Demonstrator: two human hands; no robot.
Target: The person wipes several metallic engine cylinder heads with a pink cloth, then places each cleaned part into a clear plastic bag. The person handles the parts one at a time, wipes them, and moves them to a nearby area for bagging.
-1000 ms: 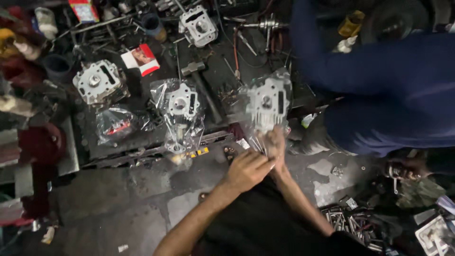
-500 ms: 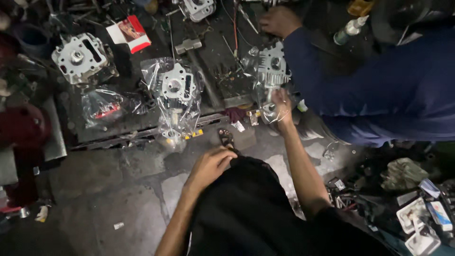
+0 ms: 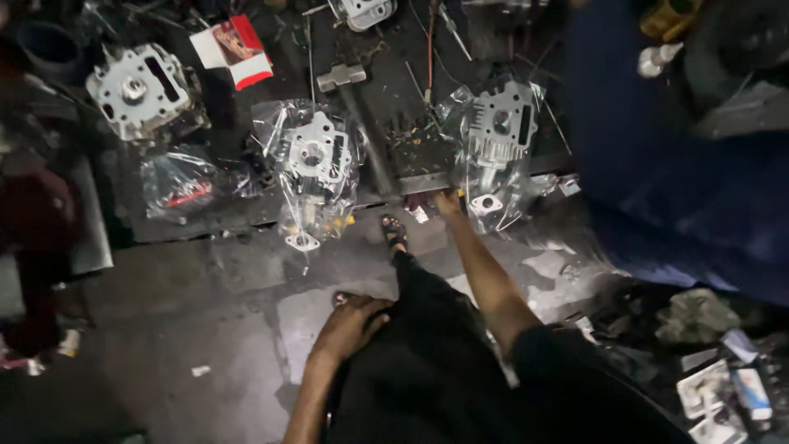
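The person's right hand (image 3: 449, 202) reaches out to the centre of the frame and touches the lower edge of a cast-metal cylinder head in a clear plastic bag (image 3: 497, 136), which lies on the dark workbench (image 3: 386, 156) right of centre. The fingers are hidden in shadow against the bag, so I cannot tell whether they are spread or pinched on the plastic. The left hand (image 3: 352, 322) rests lower down, left of centre, lying loosely curled on the person's own dark-trousered knee (image 3: 427, 329), holding nothing.

That bagged head looks heavy and rigid, a finned block of grey metal, and the wrapper around it looks thin and slippery. I judge that a grip on the plastic alone would slide or tear; the safer hold is through the bag on the solid body, a hand under it, away from the fins and the loose gasket-like piece sagging in the bottom of the bag.

A second bagged head (image 3: 312, 160) lies left of centre, an unwrapped one (image 3: 138, 89) at upper left. A co-worker's blue sleeve (image 3: 649, 164) fills the upper right.
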